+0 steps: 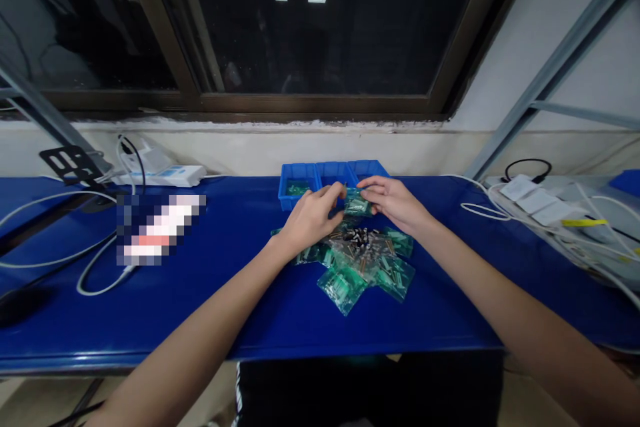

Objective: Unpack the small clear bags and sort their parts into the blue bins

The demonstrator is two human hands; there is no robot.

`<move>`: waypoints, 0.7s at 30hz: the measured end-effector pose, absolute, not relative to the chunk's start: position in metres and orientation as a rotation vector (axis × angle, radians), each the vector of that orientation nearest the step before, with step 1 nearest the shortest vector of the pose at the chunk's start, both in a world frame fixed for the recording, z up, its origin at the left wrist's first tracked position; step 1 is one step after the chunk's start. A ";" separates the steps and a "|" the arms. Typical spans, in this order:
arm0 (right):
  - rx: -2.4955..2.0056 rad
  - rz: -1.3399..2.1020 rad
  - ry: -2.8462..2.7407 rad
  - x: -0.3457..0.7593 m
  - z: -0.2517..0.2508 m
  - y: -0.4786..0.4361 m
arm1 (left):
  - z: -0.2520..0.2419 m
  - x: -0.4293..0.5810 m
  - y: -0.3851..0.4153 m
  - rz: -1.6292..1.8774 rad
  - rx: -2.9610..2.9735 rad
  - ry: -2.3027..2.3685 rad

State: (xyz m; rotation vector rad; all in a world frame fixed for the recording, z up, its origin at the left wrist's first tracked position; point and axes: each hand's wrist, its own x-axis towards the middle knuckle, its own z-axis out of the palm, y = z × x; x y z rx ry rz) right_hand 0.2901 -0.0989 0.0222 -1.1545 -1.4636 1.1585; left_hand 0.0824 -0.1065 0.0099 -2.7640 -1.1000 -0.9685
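Both hands are up over the middle of the blue counter (210,307), meeting at one small green bag (357,203). It is raised above the pile, between the counter's far edge and its middle, in front of the blue divided tray (289,202). The right hand (393,200) has its grip closed on the bag's right side, thumb and fingers pinching the clear plastic. The left hand (315,210) is at the bag's left side with its fingers curled and its thumb lower down; whether that grip is pinching the plastic I cannot tell.

Beneath the hands, more green bags (343,285) lie spread in a rough ring, the nearest one pointing a corner toward the counter's near edge. In the middle of the ring sits a heap of small parts (363,240), dark and light pieces mixed with pin-like ones (too small to make out singly).

The tray stands along the far edge, and its left compartment has green contents (299,188). Toward the counter's far left corner are a white box (183,175) and a black stand (70,163); a blurred-out object (163,230) lies nearer, a white cable (93,291) beside it. White adapters (533,199) rest toward the far right corner.
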 end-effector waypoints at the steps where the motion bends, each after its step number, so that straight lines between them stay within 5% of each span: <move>1: -1.144 1.190 -1.463 0.287 0.020 -0.100 | 0.012 0.082 -0.107 -0.997 -2.779 -1.090; 11: -1.132 1.296 -1.514 0.281 0.013 -0.102 | 0.007 0.080 -0.104 -1.130 -2.726 -1.022; 21: -1.100 0.701 -1.883 0.277 0.012 -0.108 | 0.007 0.083 -0.097 -1.525 -2.674 -1.234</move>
